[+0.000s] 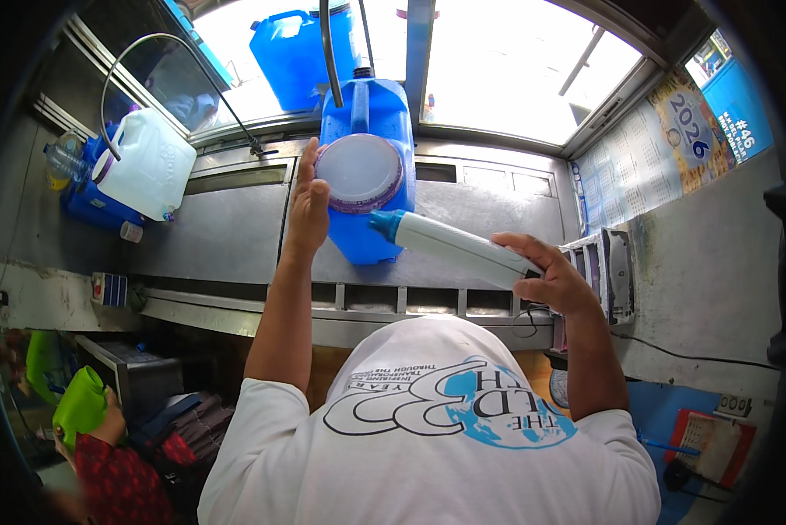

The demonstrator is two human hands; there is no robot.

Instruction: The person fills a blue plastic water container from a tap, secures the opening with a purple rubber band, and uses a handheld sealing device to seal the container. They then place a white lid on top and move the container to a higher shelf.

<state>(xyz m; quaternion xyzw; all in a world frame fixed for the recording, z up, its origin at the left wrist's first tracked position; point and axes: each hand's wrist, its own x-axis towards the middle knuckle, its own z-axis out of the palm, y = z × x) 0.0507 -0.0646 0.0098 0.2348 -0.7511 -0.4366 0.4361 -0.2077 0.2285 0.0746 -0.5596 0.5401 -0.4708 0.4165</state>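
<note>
On the metal counter in front of me stands a blue water jug (368, 238) with a wide whitish lid (356, 168). A purple printed band runs round the lid's edge. My left hand (306, 208) is held up at the lid's left side, fingers stretched out, its thumb beside the rim; whether it touches I cannot tell. My right hand (546, 273) is closed round the rear end of a long white heat gun (459, 248) with a blue nozzle. The nozzle points left, close to the lid's lower right edge. Its underside and my fingertips are partly hidden.
Another blue jug (295, 61) stands by the bright window. At left are a white jug (152, 166) and a clear bottle (63, 162). A thin curved pipe (161, 37) arches above them. At lower left, another person's hand (108, 420) holds a green object (80, 402).
</note>
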